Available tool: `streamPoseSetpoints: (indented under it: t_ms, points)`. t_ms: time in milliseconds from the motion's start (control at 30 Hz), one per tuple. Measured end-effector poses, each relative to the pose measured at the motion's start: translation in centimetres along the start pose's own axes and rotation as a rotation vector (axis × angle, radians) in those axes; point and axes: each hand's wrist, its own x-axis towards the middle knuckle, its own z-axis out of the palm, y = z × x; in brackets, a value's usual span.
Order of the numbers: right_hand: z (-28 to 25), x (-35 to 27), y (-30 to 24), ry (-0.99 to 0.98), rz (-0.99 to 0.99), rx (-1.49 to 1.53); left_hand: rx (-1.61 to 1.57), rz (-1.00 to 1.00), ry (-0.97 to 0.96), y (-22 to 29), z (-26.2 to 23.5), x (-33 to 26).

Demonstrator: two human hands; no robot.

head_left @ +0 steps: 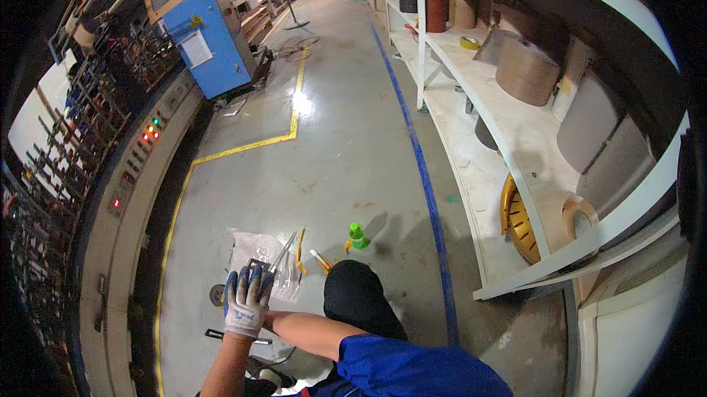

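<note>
My left hand (247, 303), in a white glove with dark blue-grey fingers, lies with its fingers stretched forward over a small dark piece (258, 264) on a crumpled clear plastic sheet (244, 244). From the right, my bare right forearm (309, 333) reaches in beneath the left wrist; its hand is hidden there. A slim metallic tool (283, 251) lies just ahead of the glove, beside a yellow strip (300, 251). Left of the glove is a dark, tape-like roll (217, 294). A black bar (213, 334) lies near my left wrist.
A green bottle (357, 235) and yellow-handled tools (321, 260) stand or lie by my dark-clothed knee (361, 295). White shelving (508, 157) with rolls of material runs along the right. A machine with lit buttons (140, 148) borders the left, and a blue cabinet (210, 43) stands beyond.
</note>
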Motion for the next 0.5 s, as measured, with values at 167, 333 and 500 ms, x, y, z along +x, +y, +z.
streamPoseSetpoints:
  t_ms: [167,333,500]
  points:
    - [1.5,0.4,1.1,-0.003,0.022,0.014,-0.133,-0.320,0.234,-0.2,-5.5,-0.3]
    - [-0.4,1.8,5.4,0.054,0.031,-0.036,-0.729,-0.346,0.066,-3.1,-4.9,-5.2]
    - [-4.3,6.0,4.4,0.076,0.055,0.041,-0.872,-0.264,-0.255,-2.2,0.3,-10.3]
